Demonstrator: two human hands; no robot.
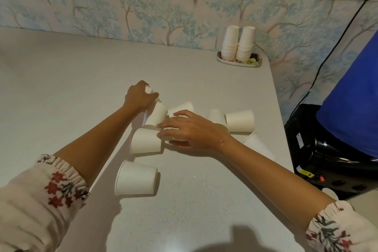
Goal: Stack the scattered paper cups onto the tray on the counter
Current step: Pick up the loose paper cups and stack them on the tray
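Meanwhile the left hand (141,96) has its grip curled round a paper cup (149,89) at the cluster's 11 o'clock edge, the right hand (188,129) spreads open fingers over cups lying mostly sideways on the worktop (81,80), and the tray (239,61) with two stacks (238,44) waits well apart at 1 o'clock, nearer the right hand.

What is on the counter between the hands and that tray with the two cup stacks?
Nothing: in the head view, bare counter runs from the left hand and right hand to the tray.
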